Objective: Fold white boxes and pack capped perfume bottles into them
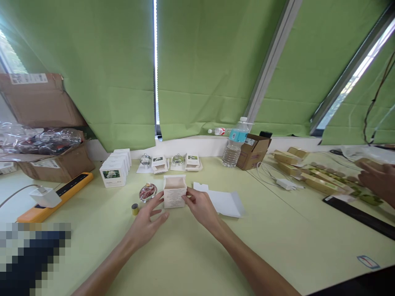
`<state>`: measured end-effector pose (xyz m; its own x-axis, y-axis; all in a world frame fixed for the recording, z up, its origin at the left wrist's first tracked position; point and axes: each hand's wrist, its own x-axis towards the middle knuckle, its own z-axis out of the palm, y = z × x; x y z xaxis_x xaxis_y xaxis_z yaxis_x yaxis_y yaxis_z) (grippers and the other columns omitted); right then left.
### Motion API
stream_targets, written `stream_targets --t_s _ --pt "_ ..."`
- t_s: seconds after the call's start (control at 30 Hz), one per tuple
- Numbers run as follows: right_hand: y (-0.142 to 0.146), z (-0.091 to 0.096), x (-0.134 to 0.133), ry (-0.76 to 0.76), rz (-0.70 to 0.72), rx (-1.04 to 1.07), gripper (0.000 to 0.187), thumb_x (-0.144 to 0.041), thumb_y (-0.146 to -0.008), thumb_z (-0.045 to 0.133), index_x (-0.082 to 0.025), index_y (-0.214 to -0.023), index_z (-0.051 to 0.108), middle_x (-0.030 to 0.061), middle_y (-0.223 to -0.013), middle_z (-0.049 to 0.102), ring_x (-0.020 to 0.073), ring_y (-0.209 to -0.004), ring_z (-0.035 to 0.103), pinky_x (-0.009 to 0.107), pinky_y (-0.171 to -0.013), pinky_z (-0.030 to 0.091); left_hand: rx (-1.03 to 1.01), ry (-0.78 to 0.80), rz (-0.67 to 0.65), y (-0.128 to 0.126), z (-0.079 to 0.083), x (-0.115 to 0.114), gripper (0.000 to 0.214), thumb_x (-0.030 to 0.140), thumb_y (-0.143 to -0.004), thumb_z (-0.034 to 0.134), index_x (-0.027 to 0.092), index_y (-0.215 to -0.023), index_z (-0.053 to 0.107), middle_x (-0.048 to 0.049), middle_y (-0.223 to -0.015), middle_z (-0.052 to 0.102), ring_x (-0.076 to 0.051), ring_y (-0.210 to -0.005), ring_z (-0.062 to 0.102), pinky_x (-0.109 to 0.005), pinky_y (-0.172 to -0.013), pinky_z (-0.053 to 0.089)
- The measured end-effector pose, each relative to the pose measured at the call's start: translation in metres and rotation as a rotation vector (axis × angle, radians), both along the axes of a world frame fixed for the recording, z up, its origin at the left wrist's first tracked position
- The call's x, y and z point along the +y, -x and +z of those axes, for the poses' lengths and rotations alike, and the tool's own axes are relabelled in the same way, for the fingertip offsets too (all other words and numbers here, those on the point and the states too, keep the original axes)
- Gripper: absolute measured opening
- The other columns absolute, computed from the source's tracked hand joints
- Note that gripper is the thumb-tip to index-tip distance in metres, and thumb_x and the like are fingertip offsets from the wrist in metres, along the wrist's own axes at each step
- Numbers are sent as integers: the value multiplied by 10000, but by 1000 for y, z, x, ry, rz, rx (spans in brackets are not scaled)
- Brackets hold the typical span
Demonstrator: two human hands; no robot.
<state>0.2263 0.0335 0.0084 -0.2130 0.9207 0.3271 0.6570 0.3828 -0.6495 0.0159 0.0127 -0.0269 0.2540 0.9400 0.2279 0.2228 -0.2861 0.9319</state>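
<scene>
The white box [174,198] is standing between your hands, right of the glass jar [147,192]. Your right hand [202,209] is pinching its edge; your left hand's [145,225] fingers are lying loose alongside. Gentle pressure is probably best for its walls.

Print [174,200] on white box [174,192] illegibly small, co-worker's hand [378,181] cropped (right edge)
</scene>
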Motion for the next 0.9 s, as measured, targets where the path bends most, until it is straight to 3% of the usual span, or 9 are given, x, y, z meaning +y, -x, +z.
stream_targets --t_s 0.13,0.27,0.43,0.6,0.9 --pt "1 -1 0 -5 67 74 326 -269 -904 411 -297 -1206 530 18 -1080 667 165 -756 671 257 -657 485 -20 19 -39 0 0 -1 673 421 -829 568 308 -1424 274 -30 -1497 301 -261 -1359 296 -416 -1053 378" --pt "2 -8 2 45 97 111 485 -275 -855 503 -272 -1327 395 72 -1209 602 193 -878 664 285 -696 525 -19 107 -44 2 -1 0 728 459 -830 556 327 -1448 195 -18 -1526 224 -274 -1372 262 -433 -1093 309" --pt "2 -13 4 103 127 161 544 -262 -833 543 -273 -1342 351 97 -1304 533 214 -959 645 349 -772 533 -21 185 -38 2 4 1 824 498 -826 542 327 -1467 53 -34 -1534 191 -301 -1375 246 -459 -1100 282" --pt "4 -4 -1 116 240 146 584 -232 -839 526 -293 -1380 314 77 -1278 559 249 -1132 565 344 -802 529 -49 152 -87 1 6 1 822 496 -841 520 324 -1467 16 -3 -1552 85 -271 -1402 158 -415 -1112 274" --pt "6 -4 -5 184 263 95 664 -253 -842 526 -240 -1431 219 109 -1332 504 245 -1166 534 351 -845 517 -10 243 -39 4 -1 5 760 524 -832 512 374 -1455 102 -15 -1554 72 -305 -1375 238 -462 -1082 295"
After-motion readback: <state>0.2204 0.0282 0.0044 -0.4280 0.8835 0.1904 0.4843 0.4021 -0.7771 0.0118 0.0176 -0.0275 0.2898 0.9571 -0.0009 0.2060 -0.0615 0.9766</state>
